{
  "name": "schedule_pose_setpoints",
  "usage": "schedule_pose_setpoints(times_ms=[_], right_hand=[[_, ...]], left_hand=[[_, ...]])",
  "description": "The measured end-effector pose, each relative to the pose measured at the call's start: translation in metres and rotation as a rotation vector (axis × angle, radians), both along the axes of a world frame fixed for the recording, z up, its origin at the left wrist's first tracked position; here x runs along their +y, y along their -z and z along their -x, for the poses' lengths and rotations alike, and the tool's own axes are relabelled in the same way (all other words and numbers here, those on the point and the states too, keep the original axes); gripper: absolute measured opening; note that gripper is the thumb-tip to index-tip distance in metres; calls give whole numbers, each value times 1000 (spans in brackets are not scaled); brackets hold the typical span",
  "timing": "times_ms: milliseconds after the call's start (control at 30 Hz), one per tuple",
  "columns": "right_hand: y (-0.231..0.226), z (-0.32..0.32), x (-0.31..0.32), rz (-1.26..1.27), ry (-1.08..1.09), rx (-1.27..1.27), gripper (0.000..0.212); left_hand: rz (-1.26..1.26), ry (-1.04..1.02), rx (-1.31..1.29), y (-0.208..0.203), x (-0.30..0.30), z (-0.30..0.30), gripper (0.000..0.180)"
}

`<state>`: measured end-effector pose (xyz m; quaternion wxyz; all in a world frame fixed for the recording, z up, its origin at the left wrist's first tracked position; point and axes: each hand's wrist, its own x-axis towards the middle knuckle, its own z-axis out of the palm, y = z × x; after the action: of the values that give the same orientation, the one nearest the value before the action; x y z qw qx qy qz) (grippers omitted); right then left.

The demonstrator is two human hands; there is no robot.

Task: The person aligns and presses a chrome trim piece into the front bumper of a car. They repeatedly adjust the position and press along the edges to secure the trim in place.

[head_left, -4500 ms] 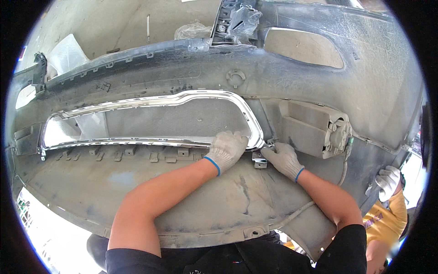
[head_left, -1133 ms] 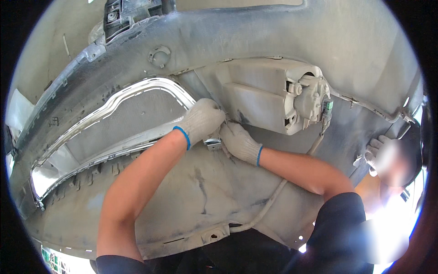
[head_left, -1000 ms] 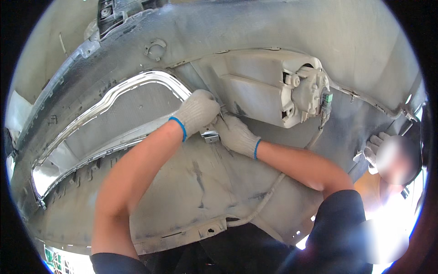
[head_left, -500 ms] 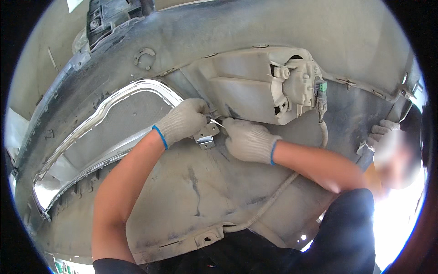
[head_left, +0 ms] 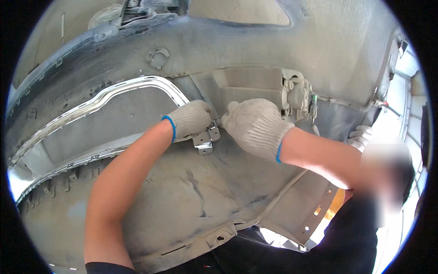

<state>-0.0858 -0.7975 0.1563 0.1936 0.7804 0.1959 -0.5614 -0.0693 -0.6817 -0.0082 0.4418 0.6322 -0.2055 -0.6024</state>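
Observation:
I have a knit work glove with a blue cuff on each hand. My left hand (head_left: 192, 119) is closed at the lower right corner of a chrome trim frame (head_left: 150, 82), just above a small shiny metal bracket (head_left: 206, 140) with holes. Close on its right is my right hand (head_left: 256, 125), fingers curled in and the back of the glove showing. Only a narrow gap parts the two hands. Something thin shows in that gap; my fingers hide what it is. Both hands work against the inside of a dusty bumper cover (head_left: 159, 182).
A lamp housing (head_left: 248, 82) with a green-tipped connector (head_left: 314, 104) sits beyond my right hand. A cable (head_left: 285, 196) runs along the lower right of the cover. At the right edge, another person's gloved hand (head_left: 360, 137) rests by the cover.
The view has shifted, and the lamp housing now lies partly behind my right hand. My right hand has turned, its back more toward me. The thin white strip between my hands shows less.

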Motion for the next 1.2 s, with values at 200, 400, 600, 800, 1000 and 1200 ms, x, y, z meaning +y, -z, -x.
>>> schedule_pose_setpoints(times_ms=[200, 400, 600, 800, 1000, 1200], right_hand=[[35, -19, -4, -143, -209, -42, 20], [62, -50, -5, -192, -193, 133, 19], [84, -75, 5, -232, -170, 311, 22], [74, -64, 14, -186, -123, 259, 19], [48, -24, 16, -203, -30, 37, 13], [41, -8, 26, -138, 46, 8, 15]], left_hand=[[94, 136, -278, 9, 4, 4, 18], [86, 104, -246, 15, 2, 3, 19], [112, 223, -356, 15, 2, 1, 23], [177, 31, -334, 28, 7, 10, 24], [224, 27, -318, 36, 2, 11, 19], [274, 197, -362, 56, -14, 9, 8]])
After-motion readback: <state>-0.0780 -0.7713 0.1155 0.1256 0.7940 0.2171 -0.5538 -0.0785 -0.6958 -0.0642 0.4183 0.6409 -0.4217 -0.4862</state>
